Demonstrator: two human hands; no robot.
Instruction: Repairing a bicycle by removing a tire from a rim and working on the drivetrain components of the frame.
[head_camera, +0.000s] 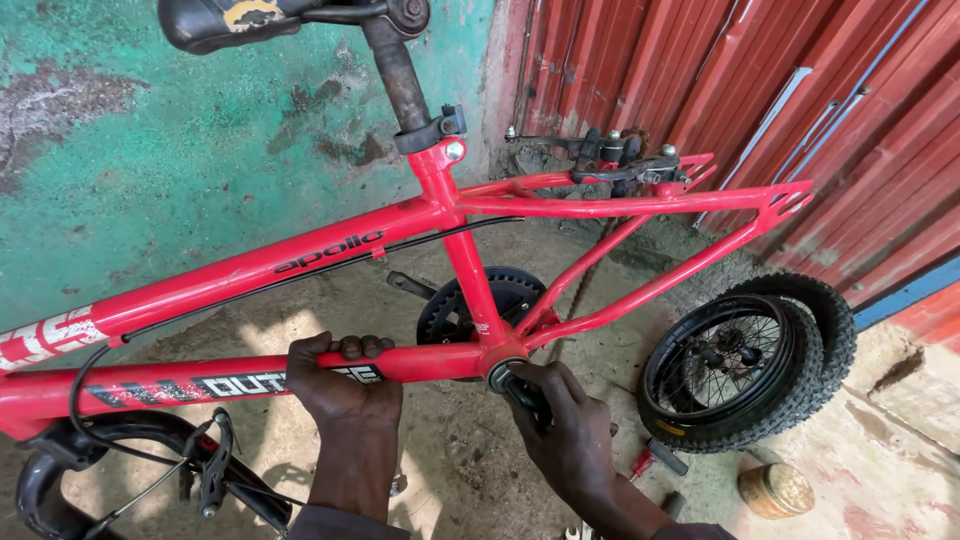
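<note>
Head view: red bike frame (440, 215), wheels off, saddle (215, 20) up, held over concrete floor (470, 460). Left hand (340, 385) clenched round down tube. Right hand (570, 430) closed on crank end at bottom bracket (497, 372), below seat tube. Step, by judgement: working crank at bracket; next calls for firm frame bracing, steady turn. Chainring (445, 315) behind bracket. Loose wheels (750, 365) right of frame, tin (775, 490) below them.
</note>
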